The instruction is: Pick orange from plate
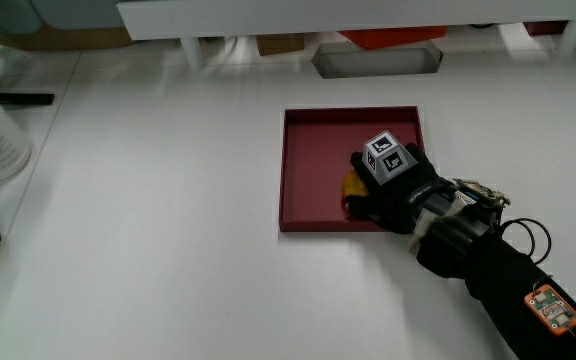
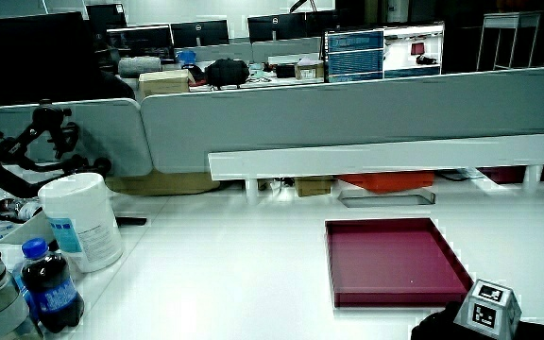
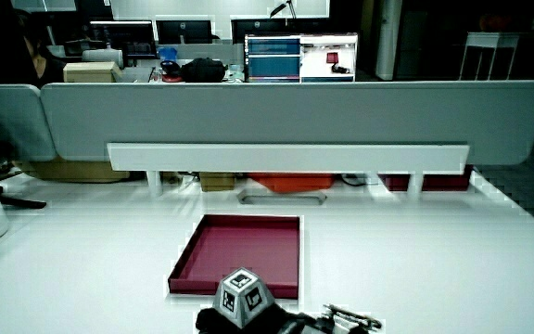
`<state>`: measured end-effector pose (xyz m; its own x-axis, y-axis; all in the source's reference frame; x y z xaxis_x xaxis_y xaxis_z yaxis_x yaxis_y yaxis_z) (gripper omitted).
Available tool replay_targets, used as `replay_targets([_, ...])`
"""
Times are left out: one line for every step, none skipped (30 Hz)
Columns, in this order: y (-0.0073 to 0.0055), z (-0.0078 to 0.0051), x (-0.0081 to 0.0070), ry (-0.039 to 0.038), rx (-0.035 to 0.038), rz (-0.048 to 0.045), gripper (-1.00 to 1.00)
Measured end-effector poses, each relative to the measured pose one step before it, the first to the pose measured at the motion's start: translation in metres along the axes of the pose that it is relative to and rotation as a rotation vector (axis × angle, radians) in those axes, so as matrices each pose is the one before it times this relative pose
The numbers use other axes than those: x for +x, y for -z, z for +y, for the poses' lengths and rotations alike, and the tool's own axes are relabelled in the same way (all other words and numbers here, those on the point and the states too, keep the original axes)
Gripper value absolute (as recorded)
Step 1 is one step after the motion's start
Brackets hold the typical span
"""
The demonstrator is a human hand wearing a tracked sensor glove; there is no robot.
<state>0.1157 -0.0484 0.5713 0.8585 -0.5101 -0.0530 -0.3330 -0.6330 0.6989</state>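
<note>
Only one orange (image 1: 353, 186) shows, lying in the dark red plate (image 1: 313, 165) under the gloved hand (image 1: 393, 185).
Seen from above, the plate is a single square tray with low walls on the white table (image 1: 168, 250); the orange sits in the part of it nearest the person, a sliver of yellow-orange peeking out beside the fingers (image 1: 360, 205). Those fingers curl down around the fruit, though whether they press it firmly I cannot tell. One patterned cube (image 1: 385, 155) rides on the back of the hand. In both side views the plate (image 2: 395, 260) (image 3: 244, 250) looks bare, and the cube (image 2: 492, 307) (image 3: 242, 297) sits at its near rim. One white tub (image 2: 81, 222) and one blue-capped bottle (image 2: 50, 288) stand at the table's edge, well apart from the plate.
</note>
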Motion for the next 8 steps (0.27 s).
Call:
replay_targets([-0.00163, -0.00224, 0.00273, 0.00265, 0.01754, 0.01151, 1.00])
replay_targets([-0.00623, -0.00459, 0.00051, -0.00506, 0.02452, 0.01418, 1.00])
replay_targets([-0.00767, -0.00369, 0.00191, -0.00964, 0.01559, 0.01492, 1.00])
replay_targets([-0.00460, -0.00250, 0.00095, 0.00015, 0.00773, 0.00304, 1.00])
replay_targets([-0.00912, -0.00666, 0.00118, -0.00872, 0.02065, -0.00338, 1.00])
replay_targets([-0.00673, -0.00842, 0.00166, 0.00802, 0.01927, -0.01365, 1.00])
replay_targets([-0.00200, -0.00580, 0.00104, 0.00814, 0.02616, -0.00497, 1.00])
replay_targets([-0.01332, -0.01755, -0.00381, -0.04648, 0.05104, -0.01528, 1.00])
